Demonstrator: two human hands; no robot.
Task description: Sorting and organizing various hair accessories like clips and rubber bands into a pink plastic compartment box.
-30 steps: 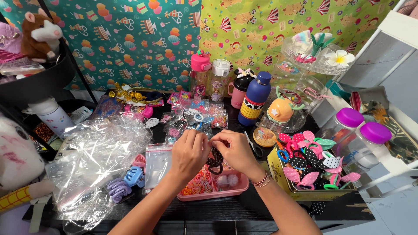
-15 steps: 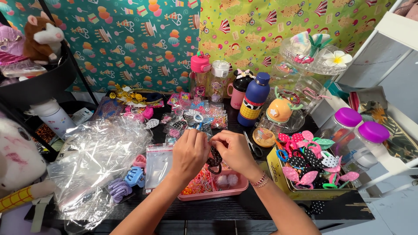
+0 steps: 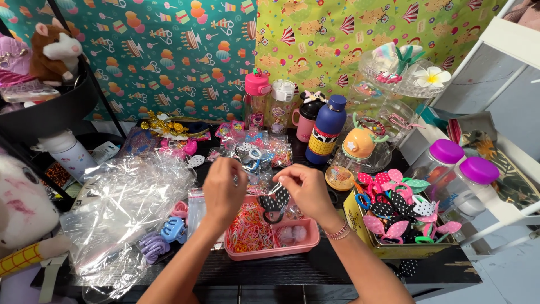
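Note:
My left hand (image 3: 224, 188) and my right hand (image 3: 308, 191) are raised together over a pink tray (image 3: 270, 247) of small coloured elastic bands. Between them hangs a black hair clip with a white-dotted bow (image 3: 274, 204) inside a small clear plastic bag. My right hand pinches the bag's top by the bow. My left hand pinches the other edge of the clear plastic. Two pale pom-pom pieces (image 3: 292, 234) lie in the tray under the clip.
A yellow box (image 3: 360, 225) of bow hair clips stands to the right. Crumpled clear plastic (image 3: 124, 208) and blue and purple claw clips (image 3: 163, 236) lie on the left. Bottles (image 3: 325, 130), purple-lidded jars (image 3: 458, 180) and small packets crowd the back of the black table.
Both hands have moved slightly apart and up, stretching the clear bag with the dotted clip between them.

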